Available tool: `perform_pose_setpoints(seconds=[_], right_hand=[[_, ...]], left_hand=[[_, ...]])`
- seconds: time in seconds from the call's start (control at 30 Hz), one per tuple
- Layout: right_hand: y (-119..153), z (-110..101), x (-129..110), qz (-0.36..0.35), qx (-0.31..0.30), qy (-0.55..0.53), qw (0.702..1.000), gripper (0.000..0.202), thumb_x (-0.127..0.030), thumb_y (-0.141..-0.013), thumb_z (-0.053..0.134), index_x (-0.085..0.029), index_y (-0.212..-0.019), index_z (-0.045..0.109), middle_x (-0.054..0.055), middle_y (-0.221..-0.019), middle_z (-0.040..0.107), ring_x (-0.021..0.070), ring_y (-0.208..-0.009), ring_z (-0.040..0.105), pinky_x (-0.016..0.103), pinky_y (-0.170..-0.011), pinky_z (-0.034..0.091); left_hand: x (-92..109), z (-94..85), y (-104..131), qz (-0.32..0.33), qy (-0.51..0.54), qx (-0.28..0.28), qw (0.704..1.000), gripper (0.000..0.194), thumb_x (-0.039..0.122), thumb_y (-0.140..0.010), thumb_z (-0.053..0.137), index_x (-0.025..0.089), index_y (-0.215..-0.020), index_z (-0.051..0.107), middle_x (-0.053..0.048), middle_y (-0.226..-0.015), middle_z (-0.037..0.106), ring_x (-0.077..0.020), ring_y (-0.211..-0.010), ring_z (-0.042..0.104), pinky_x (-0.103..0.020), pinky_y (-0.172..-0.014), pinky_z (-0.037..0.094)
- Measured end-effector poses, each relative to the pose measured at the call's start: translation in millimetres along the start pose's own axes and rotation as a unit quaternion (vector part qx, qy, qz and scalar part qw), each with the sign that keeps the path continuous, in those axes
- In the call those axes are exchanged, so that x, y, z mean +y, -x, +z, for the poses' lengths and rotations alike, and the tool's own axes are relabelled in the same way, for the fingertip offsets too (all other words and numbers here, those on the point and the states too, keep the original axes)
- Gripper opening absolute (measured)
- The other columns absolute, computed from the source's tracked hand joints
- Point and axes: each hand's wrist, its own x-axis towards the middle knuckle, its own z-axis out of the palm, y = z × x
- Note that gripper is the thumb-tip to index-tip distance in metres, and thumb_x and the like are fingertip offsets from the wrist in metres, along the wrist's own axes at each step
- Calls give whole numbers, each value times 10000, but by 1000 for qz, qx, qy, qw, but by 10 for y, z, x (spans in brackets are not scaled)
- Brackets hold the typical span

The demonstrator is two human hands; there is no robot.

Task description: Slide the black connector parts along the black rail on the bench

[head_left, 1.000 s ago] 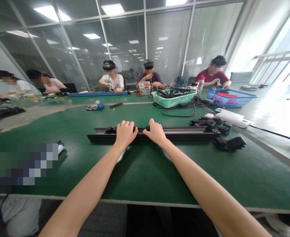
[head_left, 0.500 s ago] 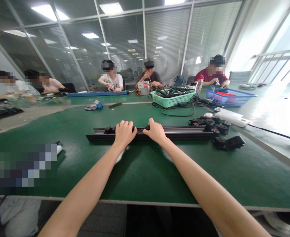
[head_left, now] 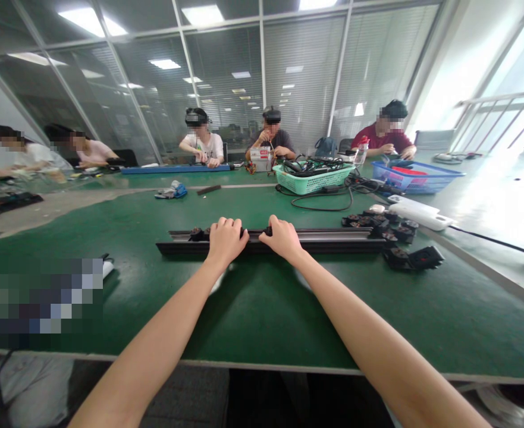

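Note:
A long black metal channel rail [head_left: 337, 245] lies crosswise on the green table in front of me. Its inside is silvery grey. Several small black modules [head_left: 196, 235] sit in its left part, some hidden by my left hand [head_left: 227, 241]. That hand is closed over the rail from above, its fingers bent over the far side. Close by on the right, my right hand [head_left: 282, 236] is closed too, thumb and fingers around a small dark part [head_left: 268, 230] at the channel. Most of that part is covered by the fingers.
Loose black modules [head_left: 377, 226] lie by the rail's right end, with a larger black piece [head_left: 413, 258] nearer me. Beyond are a white power strip [head_left: 420, 212], a green basket of cables [head_left: 313, 181], a blue basket [head_left: 435, 181] and a crumpled cloth [head_left: 171, 190]. Several people sit opposite.
Both hands and the rail stay nearly in place. The view has shifted very slightly.

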Motion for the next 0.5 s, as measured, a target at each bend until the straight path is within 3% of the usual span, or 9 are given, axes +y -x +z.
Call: perform_pose_setpoints(seconds=[0.5], right_hand=[[13,-28,-25,15,-2,17,1000,236,-360,-920,561,-177,-1070,553,105,-1008,742,268,-971,679,339,-814,398]], left_hand=[[3,-2,-2,0,4,2,1000,232,330,-984,473,194,-999,660,-158,-1048,709,-340,-1089,572,-447,-866,425]])
